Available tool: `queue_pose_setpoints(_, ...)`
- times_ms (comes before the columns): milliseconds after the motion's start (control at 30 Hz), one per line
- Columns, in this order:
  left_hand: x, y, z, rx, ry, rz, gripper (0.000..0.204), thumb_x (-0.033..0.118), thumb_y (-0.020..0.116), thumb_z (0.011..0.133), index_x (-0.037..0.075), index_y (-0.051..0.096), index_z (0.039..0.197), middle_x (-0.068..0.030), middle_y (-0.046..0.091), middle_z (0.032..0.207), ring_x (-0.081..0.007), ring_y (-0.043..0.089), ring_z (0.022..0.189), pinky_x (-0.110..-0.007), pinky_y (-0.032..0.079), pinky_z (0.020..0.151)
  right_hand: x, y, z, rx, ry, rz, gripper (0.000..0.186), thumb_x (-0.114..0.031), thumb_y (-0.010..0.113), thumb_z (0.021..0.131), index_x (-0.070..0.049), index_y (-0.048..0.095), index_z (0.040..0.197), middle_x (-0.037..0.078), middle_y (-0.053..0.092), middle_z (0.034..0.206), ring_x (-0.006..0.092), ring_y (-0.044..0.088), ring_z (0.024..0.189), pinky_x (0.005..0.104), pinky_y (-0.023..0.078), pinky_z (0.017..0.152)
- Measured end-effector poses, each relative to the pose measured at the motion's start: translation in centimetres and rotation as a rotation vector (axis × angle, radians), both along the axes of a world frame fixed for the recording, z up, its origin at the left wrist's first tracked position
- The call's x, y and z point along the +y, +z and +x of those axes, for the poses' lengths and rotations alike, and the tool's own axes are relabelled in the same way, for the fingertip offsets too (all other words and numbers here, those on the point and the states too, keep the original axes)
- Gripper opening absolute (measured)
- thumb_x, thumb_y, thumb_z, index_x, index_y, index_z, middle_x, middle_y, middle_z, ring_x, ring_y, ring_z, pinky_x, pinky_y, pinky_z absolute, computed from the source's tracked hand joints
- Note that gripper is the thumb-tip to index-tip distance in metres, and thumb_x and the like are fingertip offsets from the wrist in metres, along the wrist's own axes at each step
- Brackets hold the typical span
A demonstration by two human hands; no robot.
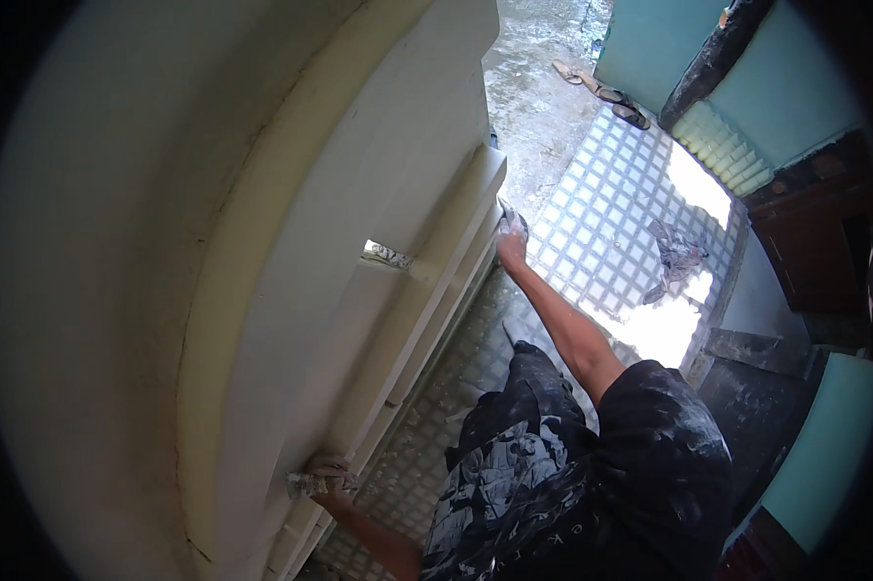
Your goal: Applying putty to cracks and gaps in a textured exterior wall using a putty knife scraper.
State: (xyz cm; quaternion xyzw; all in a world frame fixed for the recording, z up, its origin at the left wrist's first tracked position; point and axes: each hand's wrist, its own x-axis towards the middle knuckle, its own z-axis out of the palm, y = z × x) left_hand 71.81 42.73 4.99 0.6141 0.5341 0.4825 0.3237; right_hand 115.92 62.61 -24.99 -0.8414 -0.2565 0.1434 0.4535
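Note:
A long cream wooden piece with ledges (417, 334) runs from the lower left to the upper middle. At its near end, my left hand (332, 471) is closed around a crumpled grey-white piece (305, 484), pressed against the pale surface; whether it is cloth or paper I cannot tell. My right arm reaches forward to the ledge's far end. There my right hand (511, 242), dusted white, is closed at the outer edge beside a small dark shape, too small to name.
A pale panel (310, 261) with a rectangular slot (388, 255) rises at left. Crumpled cloth (676, 257) lies on the checkered tile floor (582, 208). Sandals (631, 116) sit farther off, by a dark post (712, 63). Brown furniture (812, 247) stands at right.

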Motion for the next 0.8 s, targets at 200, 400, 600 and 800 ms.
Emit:
queue_pose_setpoints(200, -0.2, 1.0, 0.4, -0.038, 0.004, -0.104, 0.014, 0.009, 0.056, 0.071, 0.009, 0.045, 0.063, -0.0102, 0.053, 0.068, -0.0164, 0.048, 0.055, -0.027, 0.039, 0.049, -1.0, -0.7, 4.2, -0.196, 0.367, -0.123, 0.053, -0.006, 0.046, 0.077, -0.012, 0.049, 0.129, 0.025, 0.059, 0.101, 0.0414, 0.053, 0.102, 0.0472, 0.041, 0.091)
queue_pose_setpoints(400, -0.1, 0.6, 0.1, -0.032, 0.014, -0.100, 0.013, 0.008, 0.055, 0.071, 0.009, 0.045, 0.063, -0.0101, 0.053, 0.068, -0.0156, 0.047, 0.054, -0.026, 0.038, 0.047, -1.6, -1.7, 6.3, -0.234, 0.502, -0.137, 0.040, -0.010, 0.046, 0.077, 0.002, 0.052, 0.115, 0.025, 0.059, 0.101, 0.0387, 0.053, 0.102, 0.0461, 0.040, 0.092)
queue_pose_setpoints(600, -0.2, -0.2, -0.7, -0.016, -0.004, -0.069, 0.013, 0.008, 0.055, 0.071, 0.009, 0.045, 0.063, -0.0100, 0.053, 0.068, -0.0152, 0.046, 0.053, -0.025, 0.038, 0.046, -0.5, -4.3, 5.7, -0.044, 0.545, -0.318, 0.047, -0.007, 0.048, 0.074, 0.001, 0.052, 0.119, 0.028, 0.054, 0.114, 0.0398, 0.050, 0.111, 0.0442, 0.039, 0.096)
queue_pose_setpoints(800, -0.5, -0.4, -1.2, -0.028, -0.014, -0.071, 0.009, 0.003, 0.054, 0.068, 0.007, 0.048, 0.064, -0.0095, 0.054, 0.071, -0.0168, 0.051, 0.057, -0.026, 0.042, 0.050, -0.8, -3.7, 5.0, -0.018, 0.411, -0.350, 0.050, -0.004, 0.045, 0.073, -0.004, 0.052, 0.122, 0.028, 0.054, 0.114, 0.0411, 0.051, 0.109, 0.0446, 0.039, 0.096)
